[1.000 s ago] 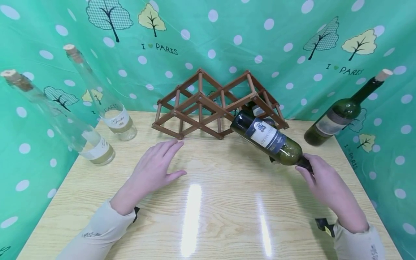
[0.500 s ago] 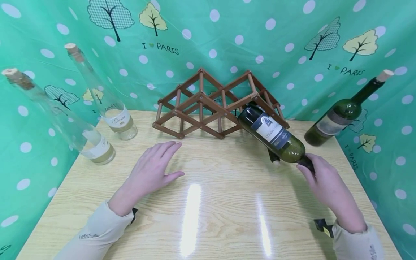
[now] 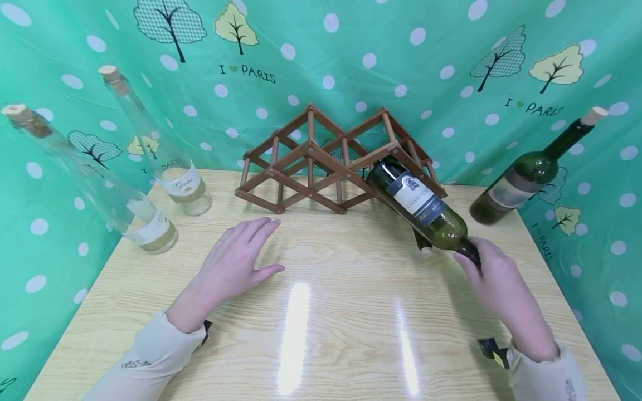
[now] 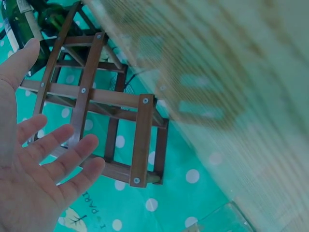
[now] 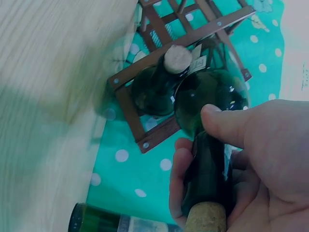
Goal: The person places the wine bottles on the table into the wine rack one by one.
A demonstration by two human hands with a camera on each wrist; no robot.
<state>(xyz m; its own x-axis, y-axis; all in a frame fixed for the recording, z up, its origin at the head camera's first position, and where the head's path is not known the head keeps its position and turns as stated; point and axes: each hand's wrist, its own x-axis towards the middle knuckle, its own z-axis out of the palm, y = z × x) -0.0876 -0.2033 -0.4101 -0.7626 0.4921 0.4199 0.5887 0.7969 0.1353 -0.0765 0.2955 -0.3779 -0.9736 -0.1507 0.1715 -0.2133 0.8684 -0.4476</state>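
My right hand (image 3: 496, 278) grips a dark green wine bottle (image 3: 418, 203) by its neck, thumb on one side and fingers curled round the other in the right wrist view. The bottle slants, its base at the right opening of the wooden wine rack (image 3: 309, 195). Beneath it, another dark bottle (image 5: 149, 92) lies in the rack, its corked end (image 3: 425, 249) jutting out toward me. The held bottle's cork (image 5: 206, 217) shows below the fingers in the right wrist view. My left hand (image 3: 230, 262) hovers over the table left of centre, fingers spread, holding nothing.
Two tall clear bottles with corks, a nearer one (image 3: 145, 225) and a farther one (image 3: 183, 189), stand at the left. Another green bottle (image 3: 516, 186) stands upright at the right edge. A green polka-dot curtain (image 3: 326, 50) surrounds the table (image 3: 346, 301).
The held bottle's base has moved from in front of the rack into its right opening, shifting right and slightly back. The left hand has barely moved.
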